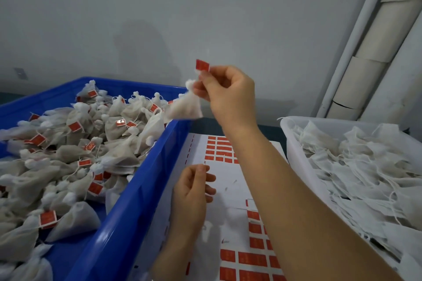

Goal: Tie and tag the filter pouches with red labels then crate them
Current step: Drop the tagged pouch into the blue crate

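My right hand (226, 91) is raised over the near corner of the blue crate (127, 207). It pinches a tied white filter pouch (185, 107) by its neck, with a red label (202, 65) sticking up above the fingertips. The pouch hangs blurred over the crate's rim. My left hand (191, 191) hovers lower, over the white label sheet (228, 180), fingers loosely curled and holding nothing that I can make out. The crate holds several tied pouches with red labels (75, 143).
A white bin (294, 143) at the right is full of flat pouches with loose strings (365, 178). Rows of red stickers (251, 260) remain on the sheet between the two containers. A grey wall and white pipes stand behind.
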Available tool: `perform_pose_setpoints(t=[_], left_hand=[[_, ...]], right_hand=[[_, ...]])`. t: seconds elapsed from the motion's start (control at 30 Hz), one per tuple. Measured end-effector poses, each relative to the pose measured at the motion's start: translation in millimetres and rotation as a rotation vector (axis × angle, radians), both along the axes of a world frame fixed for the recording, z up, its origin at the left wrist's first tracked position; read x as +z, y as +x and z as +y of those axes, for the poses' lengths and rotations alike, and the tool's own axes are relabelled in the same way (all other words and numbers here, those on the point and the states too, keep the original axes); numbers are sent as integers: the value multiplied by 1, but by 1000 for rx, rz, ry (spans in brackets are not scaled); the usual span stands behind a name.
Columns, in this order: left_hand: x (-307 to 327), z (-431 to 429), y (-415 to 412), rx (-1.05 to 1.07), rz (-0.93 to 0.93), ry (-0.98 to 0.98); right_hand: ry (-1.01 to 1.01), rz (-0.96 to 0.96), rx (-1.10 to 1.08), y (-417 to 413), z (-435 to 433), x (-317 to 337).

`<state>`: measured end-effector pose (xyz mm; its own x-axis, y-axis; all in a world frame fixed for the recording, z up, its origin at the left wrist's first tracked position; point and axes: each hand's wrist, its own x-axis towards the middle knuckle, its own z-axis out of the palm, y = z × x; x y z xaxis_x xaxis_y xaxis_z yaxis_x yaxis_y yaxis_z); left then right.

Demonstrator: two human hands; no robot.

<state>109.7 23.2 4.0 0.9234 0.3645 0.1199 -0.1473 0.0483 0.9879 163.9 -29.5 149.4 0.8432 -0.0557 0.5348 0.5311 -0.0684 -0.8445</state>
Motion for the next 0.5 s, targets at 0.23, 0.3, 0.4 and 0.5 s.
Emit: perform_pose_setpoints(t=[0.23,0.3,0.4,0.5], left_hand=[[1,-1,-1,-12,19,14],[2,-2,-2,-10,15,27],[3,-4,-1,-29,26,32],[3,-5,-1,-64,48,48]], right_hand=[[-210,199,-11,32,35,-52],[-347,242,-34,37,32,-70],[-406,276,-65,40,27,-79],[-396,267,-36,39,22,-79]])
